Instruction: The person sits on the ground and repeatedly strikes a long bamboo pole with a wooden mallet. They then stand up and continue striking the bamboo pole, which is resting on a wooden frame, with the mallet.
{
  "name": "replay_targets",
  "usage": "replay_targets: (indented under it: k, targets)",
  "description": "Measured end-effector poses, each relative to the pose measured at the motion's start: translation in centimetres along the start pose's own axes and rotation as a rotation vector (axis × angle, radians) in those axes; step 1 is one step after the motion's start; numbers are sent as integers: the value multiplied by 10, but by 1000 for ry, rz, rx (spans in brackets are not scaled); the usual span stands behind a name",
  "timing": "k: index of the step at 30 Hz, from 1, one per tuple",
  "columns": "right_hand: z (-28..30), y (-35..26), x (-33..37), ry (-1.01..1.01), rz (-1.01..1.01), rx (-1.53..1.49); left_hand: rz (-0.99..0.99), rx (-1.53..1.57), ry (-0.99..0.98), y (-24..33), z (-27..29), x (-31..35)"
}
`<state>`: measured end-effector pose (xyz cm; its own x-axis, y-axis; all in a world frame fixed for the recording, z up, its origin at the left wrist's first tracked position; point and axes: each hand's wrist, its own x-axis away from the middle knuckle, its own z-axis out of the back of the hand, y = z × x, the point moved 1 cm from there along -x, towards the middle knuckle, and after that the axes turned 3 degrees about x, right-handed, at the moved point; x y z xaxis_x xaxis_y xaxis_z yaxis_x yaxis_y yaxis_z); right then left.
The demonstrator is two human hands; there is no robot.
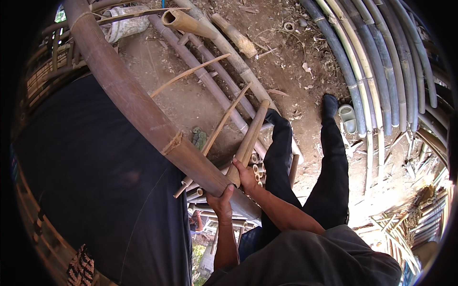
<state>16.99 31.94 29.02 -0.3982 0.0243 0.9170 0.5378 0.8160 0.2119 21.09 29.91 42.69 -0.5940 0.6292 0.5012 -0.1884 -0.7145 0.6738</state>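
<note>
While the left hand [220,206] is cupping a thick pole [145,117], the right hand [246,177], fingers curled, is gripping a bamboo stick [251,135] pointing forward, crosswise.

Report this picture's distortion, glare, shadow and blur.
Head view: bamboo poles at right bend near the fisheye rim, whose corners are black; head view: glare washes out the ground at lower right; head view: the black sheet at left shows little detail; head view: left hand and right hand show no obvious motion blur.
</note>
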Motion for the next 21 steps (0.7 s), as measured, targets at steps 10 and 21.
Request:
replay_targets:
  k: [10,21]
  targets:
    - [-28,11,-34,309,-13,143,-38,-55,38,-8,10,-11]
    - [-20,-14,3,109,52,118,-78,51,17,13,4,-23]
